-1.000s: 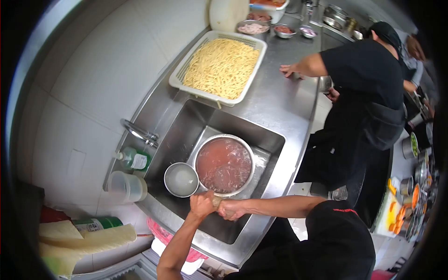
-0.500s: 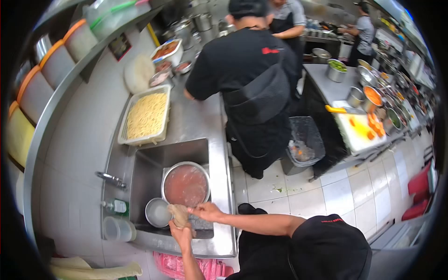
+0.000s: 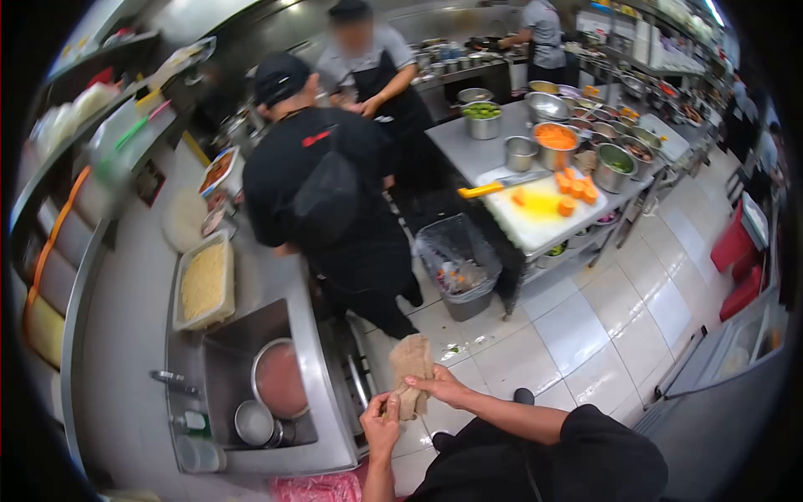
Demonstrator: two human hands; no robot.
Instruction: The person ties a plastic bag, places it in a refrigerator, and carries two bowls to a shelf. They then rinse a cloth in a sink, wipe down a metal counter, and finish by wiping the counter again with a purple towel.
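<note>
A tan, rumpled cloth [image 3: 411,361] hangs in front of me, over the floor just right of the sink counter. My right hand [image 3: 438,387] is closed on its right side, thumb across the fabric. Lower down, my left hand [image 3: 383,425] pinches the cloth's left edge. Left of my hands is the metal sink [image 3: 224,343]. In it sit a large steel pot [image 3: 282,381] of reddish liquid and a small steel pot [image 3: 253,422] with pale contents.
Two people [image 3: 322,192] [image 3: 376,71] stand ahead. A lined trash bin [image 3: 458,263] is on the tiled floor. The right-hand table holds a cutting board [image 3: 545,234] with a yellow-handled knife [image 3: 493,186] and orange chunks. A noodle tub [image 3: 206,283] stands behind the sink.
My hands and the cloth have moved right, from over the sink to over the floor. My view has turned right. The cloth now hangs more spread out.
</note>
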